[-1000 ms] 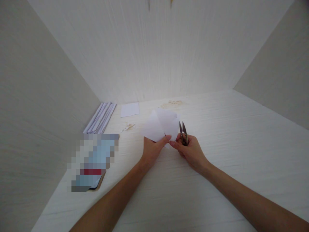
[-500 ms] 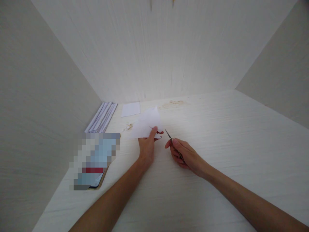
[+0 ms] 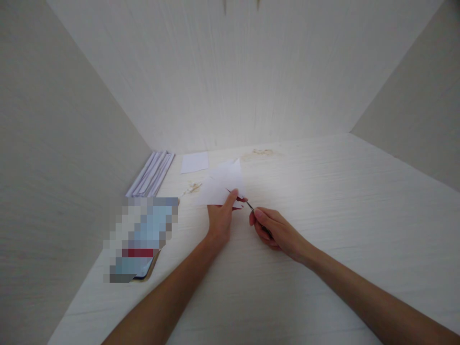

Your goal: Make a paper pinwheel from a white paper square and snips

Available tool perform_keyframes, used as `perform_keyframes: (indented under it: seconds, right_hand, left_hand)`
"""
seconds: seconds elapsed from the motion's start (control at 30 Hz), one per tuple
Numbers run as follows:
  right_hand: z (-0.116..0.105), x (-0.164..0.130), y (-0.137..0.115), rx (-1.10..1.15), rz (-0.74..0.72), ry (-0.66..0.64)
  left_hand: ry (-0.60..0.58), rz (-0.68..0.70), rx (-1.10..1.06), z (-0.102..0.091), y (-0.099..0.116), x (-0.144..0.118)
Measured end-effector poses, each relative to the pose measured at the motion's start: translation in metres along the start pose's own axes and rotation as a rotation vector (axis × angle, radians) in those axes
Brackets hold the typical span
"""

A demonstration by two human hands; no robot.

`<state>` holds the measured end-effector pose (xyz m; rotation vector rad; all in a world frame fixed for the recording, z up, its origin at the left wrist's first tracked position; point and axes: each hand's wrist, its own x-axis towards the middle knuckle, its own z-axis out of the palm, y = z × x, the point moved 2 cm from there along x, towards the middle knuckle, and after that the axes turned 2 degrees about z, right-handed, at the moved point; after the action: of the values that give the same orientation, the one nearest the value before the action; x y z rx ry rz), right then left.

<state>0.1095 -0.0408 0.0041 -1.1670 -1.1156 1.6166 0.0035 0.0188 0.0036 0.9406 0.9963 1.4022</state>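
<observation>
My left hand (image 3: 220,221) is closed on a folded sheet of paper (image 3: 220,184), with the thumb on top near the lower right corner. The sheet is white on its upper face, and red shows below it and through cut openings near my thumb. In my right hand (image 3: 275,227) are slim, dark scissors (image 3: 250,207), my fingers wrapped around the handles. Their pointed tip reaches the cut right edge of the paper, just beside my left thumb. My right fingers hide most of the handles.
A phone (image 3: 143,268), mostly blurred out, lies on the white table (image 3: 323,297) at the left. Behind it a stack of folded white papers (image 3: 153,173) leans along the left wall. A small white sheet (image 3: 194,163) lies near the back wall (image 3: 251,86).
The scissors' tip has moved from beside the paper to its cut edge, and the right index finger has drawn in. The left hand and paper have shifted slightly right.
</observation>
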Motion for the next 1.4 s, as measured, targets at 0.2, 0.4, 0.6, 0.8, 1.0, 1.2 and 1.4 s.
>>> perform_keyframes:
  seconds: [0.2, 0.4, 0.6, 0.8, 1.0, 1.2, 1.4]
  right_hand:
    - [0.0, 0.001, -0.001, 0.018, 0.011, 0.007]
    - [0.001, 0.001, -0.001, 0.021, 0.039, 0.037]
    - [0.001, 0.001, -0.003, 0.03, 0.059, 0.053]
    - [0.002, 0.0, -0.003, 0.088, 0.024, 0.104]
    - [0.001, 0.001, -0.004, 0.022, -0.086, 0.284]
    - [-0.001, 0.003, -0.001, -0.047, -0.127, 0.322]
    - [-0.001, 0.001, -0.003, 0.009, -0.11, 0.384]
  left_hand:
    - [0.001, -0.005, 0.015, 0.0, -0.001, 0.0]
    - [0.008, -0.006, 0.013, -0.001, -0.001, 0.0]
    - [0.004, -0.01, 0.004, 0.001, 0.0, 0.0]
    - [0.066, 0.005, -0.036, -0.002, 0.001, 0.002]
    - [-0.025, 0.035, 0.039, 0.0, 0.0, -0.001]
    - [-0.22, 0.051, 0.248, 0.006, 0.008, -0.013]
    - [-0.137, -0.039, 0.006, 0.001, 0.001, -0.004]
